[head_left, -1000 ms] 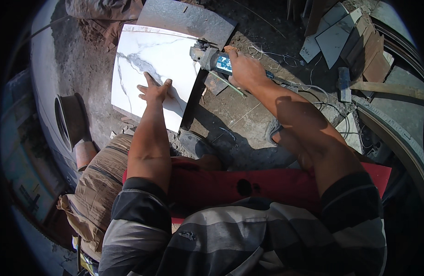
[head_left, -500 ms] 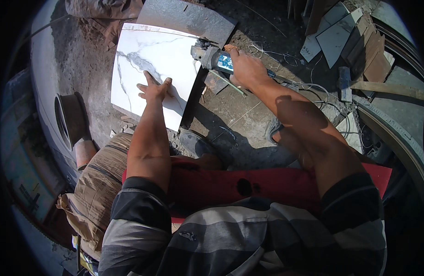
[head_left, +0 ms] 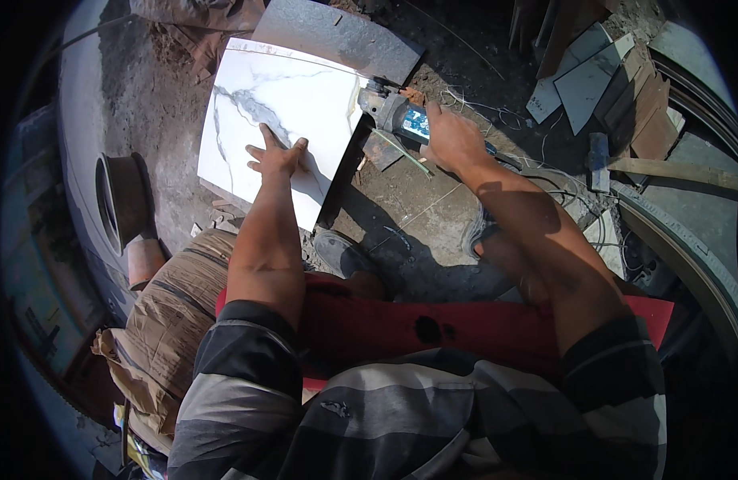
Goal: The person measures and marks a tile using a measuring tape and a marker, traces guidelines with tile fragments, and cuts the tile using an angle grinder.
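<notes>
A white marble-patterned tile (head_left: 321, 100) with grey veins lies in front of me. My left hand (head_left: 274, 158) rests on it, fingers spread, pressing its middle. In my right hand (head_left: 455, 138) is an angle grinder (head_left: 413, 122) with a blue label, my fingers wrapped round its body. The grinder's head and disc are at the tile's far right corner; whether the disc touches the tile cannot be made out. A thin line runs along the tile's far edge. Beyond that edge, a grey slab (head_left: 337, 36) sticks out.
A cable (head_left: 557, 172) trails behind the grinder on the right. Broken tile pieces (head_left: 581, 84) and a wooden handle (head_left: 673, 170) lie farther right. At left are a dark bucket (head_left: 125, 196) on its side and a brown paper sack (head_left: 177, 312). My shoe (head_left: 341, 250) is close to the tile.
The grinder in my right hand has moved right along the tile's far edge to its right corner. My left hand keeps its place on the tile. The whole view has shifted slightly.
</notes>
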Action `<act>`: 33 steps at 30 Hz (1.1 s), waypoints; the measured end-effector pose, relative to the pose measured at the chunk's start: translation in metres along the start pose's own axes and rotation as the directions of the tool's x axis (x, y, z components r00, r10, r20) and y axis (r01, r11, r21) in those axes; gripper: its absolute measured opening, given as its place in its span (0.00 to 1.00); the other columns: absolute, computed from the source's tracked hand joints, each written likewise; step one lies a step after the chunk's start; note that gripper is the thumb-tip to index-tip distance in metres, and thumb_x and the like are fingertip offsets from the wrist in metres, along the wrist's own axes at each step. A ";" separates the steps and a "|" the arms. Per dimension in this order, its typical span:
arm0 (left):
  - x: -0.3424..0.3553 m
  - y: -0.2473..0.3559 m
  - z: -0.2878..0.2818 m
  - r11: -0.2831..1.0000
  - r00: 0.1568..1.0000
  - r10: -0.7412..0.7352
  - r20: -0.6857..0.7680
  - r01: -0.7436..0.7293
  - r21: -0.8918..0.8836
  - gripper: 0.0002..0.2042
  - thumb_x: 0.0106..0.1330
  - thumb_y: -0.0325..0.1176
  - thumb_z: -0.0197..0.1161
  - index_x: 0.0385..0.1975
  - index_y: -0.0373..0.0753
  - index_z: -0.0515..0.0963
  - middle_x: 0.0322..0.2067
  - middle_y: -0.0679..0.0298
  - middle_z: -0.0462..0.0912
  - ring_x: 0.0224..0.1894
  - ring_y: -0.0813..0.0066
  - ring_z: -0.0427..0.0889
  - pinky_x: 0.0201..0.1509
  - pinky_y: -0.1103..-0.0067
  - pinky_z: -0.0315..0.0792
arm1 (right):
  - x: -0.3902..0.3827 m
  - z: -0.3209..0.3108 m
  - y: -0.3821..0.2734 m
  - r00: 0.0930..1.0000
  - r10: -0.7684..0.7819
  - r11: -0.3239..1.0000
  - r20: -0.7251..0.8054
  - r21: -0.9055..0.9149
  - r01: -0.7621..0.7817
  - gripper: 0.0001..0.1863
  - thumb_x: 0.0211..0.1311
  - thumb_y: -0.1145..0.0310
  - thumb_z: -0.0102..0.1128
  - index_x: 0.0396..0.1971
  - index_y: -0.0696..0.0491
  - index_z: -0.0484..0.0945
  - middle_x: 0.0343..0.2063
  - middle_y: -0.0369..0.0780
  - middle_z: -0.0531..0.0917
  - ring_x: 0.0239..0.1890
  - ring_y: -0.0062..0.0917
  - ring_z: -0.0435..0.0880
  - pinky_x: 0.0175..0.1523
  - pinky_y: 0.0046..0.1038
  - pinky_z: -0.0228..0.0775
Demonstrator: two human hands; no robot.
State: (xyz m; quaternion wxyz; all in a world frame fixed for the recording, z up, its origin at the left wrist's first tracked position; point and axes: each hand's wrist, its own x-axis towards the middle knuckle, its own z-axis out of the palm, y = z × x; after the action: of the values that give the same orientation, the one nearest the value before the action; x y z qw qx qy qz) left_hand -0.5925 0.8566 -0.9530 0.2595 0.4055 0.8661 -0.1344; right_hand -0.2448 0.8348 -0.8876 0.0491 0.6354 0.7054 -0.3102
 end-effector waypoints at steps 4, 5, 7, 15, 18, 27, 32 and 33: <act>-0.008 0.009 -0.003 1.000 1.000 -0.017 0.002 0.017 -0.025 0.54 0.49 0.59 0.71 0.72 0.67 0.38 0.72 0.45 0.29 0.72 0.33 0.33 0.66 0.45 0.56 | -0.004 -0.019 -0.005 0.997 0.080 0.997 0.007 0.020 -0.080 0.29 0.44 0.63 0.71 0.45 0.58 0.68 0.40 0.51 0.81 0.43 0.46 0.82 0.49 0.41 0.74; -0.007 0.004 -0.005 0.999 1.000 -0.020 -0.010 0.019 -0.029 0.54 0.49 0.59 0.71 0.72 0.67 0.38 0.72 0.46 0.29 0.72 0.35 0.33 0.66 0.44 0.56 | -0.002 -0.020 -0.009 0.995 0.096 0.994 -0.007 0.055 -0.095 0.29 0.43 0.64 0.71 0.45 0.58 0.68 0.40 0.51 0.81 0.43 0.46 0.82 0.48 0.42 0.74; -0.009 0.008 -0.007 0.999 1.000 -0.031 0.001 0.031 -0.036 0.54 0.49 0.59 0.71 0.71 0.68 0.38 0.72 0.47 0.29 0.72 0.36 0.33 0.65 0.43 0.56 | 0.010 -0.025 -0.015 0.995 0.076 0.996 -0.057 0.052 -0.073 0.28 0.43 0.65 0.69 0.44 0.58 0.68 0.39 0.51 0.81 0.43 0.47 0.81 0.48 0.43 0.74; -0.014 0.011 -0.013 0.995 0.998 -0.045 0.032 0.048 -0.086 0.54 0.48 0.57 0.72 0.71 0.70 0.39 0.72 0.50 0.29 0.73 0.37 0.33 0.63 0.39 0.55 | 0.076 -0.047 -0.097 0.993 -0.028 0.996 -0.112 0.076 0.037 0.30 0.44 0.62 0.69 0.45 0.59 0.67 0.39 0.53 0.81 0.45 0.49 0.81 0.52 0.43 0.73; -0.016 0.010 -0.016 0.995 0.998 -0.035 0.042 0.039 -0.089 0.55 0.48 0.58 0.72 0.72 0.67 0.39 0.72 0.45 0.29 0.72 0.33 0.34 0.64 0.39 0.54 | 0.106 -0.047 -0.140 0.995 -0.060 0.994 -0.075 0.090 0.067 0.31 0.46 0.62 0.68 0.49 0.58 0.66 0.41 0.51 0.82 0.47 0.44 0.82 0.54 0.38 0.74; -0.023 0.024 -0.027 0.993 0.993 -0.058 0.107 0.068 -0.092 0.54 0.49 0.53 0.73 0.72 0.67 0.39 0.72 0.48 0.28 0.72 0.36 0.33 0.65 0.41 0.53 | 0.210 -0.014 -0.240 0.988 -0.122 0.980 -0.094 0.146 0.135 0.32 0.48 0.65 0.68 0.52 0.60 0.66 0.45 0.52 0.79 0.50 0.42 0.81 0.55 0.36 0.74; -0.017 0.015 -0.021 0.998 0.998 -0.006 0.060 0.010 -0.066 0.54 0.49 0.57 0.72 0.72 0.64 0.40 0.71 0.40 0.30 0.70 0.28 0.36 0.60 0.36 0.57 | 0.243 -0.001 -0.273 0.984 -0.145 0.972 -0.103 0.172 0.161 0.31 0.50 0.66 0.66 0.54 0.60 0.65 0.48 0.51 0.78 0.51 0.41 0.80 0.56 0.35 0.73; -0.018 0.013 -0.020 0.998 0.998 0.002 0.059 0.002 -0.061 0.53 0.49 0.57 0.71 0.72 0.64 0.40 0.70 0.39 0.31 0.70 0.27 0.36 0.59 0.35 0.57 | 0.245 0.002 -0.278 0.984 -0.149 0.971 -0.096 0.175 0.164 0.31 0.51 0.67 0.66 0.54 0.60 0.65 0.48 0.51 0.78 0.51 0.41 0.80 0.56 0.35 0.73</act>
State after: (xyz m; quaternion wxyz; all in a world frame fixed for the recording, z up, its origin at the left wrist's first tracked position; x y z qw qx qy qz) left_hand -0.5793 0.8623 -0.9263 0.2974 0.3931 0.8618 -0.1197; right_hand -0.5487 1.0459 -0.8988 -0.0627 0.5917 0.7235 -0.3500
